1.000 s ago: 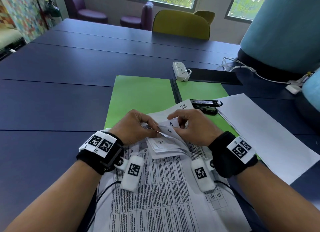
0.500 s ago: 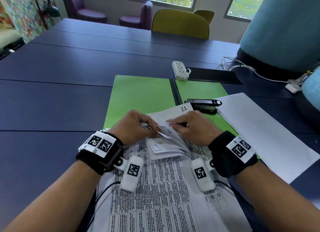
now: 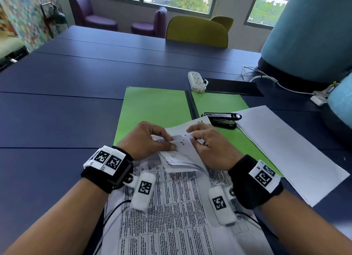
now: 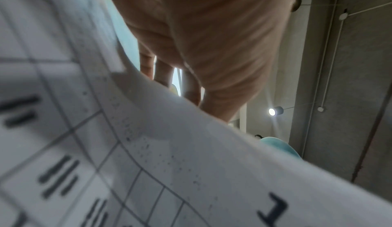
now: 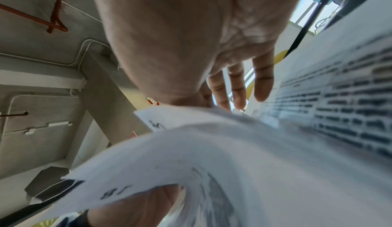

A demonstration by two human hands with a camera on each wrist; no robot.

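A stack of printed table sheets (image 3: 171, 207) lies on an open green folder (image 3: 152, 106). Its top corners (image 3: 179, 155) are curled back and bear handwritten numbers. My left hand (image 3: 152, 140) pinches the lifted corners from the left, thumb on top. My right hand (image 3: 205, 142) pinches one corner from the right with curled fingers. In the left wrist view, the left hand (image 4: 201, 37) hangs over the blurred sheet (image 4: 148, 163). In the right wrist view, the right hand (image 5: 191, 37) is above the fanned corners (image 5: 191, 146), with the other hand's thumb (image 5: 135, 205) under them.
A black stapler (image 3: 222, 119) lies on the folder just beyond my right hand. A pile of blank white paper (image 3: 285, 150) sits to the right. Farther back are a white power strip (image 3: 196, 81) and a flat black slab (image 3: 232, 87). A person in teal (image 3: 308, 35) is at the right.
My right hand has turned over the corner marked 4 and now holds a further corner. My left hand stays where it was, still pinching the corners.
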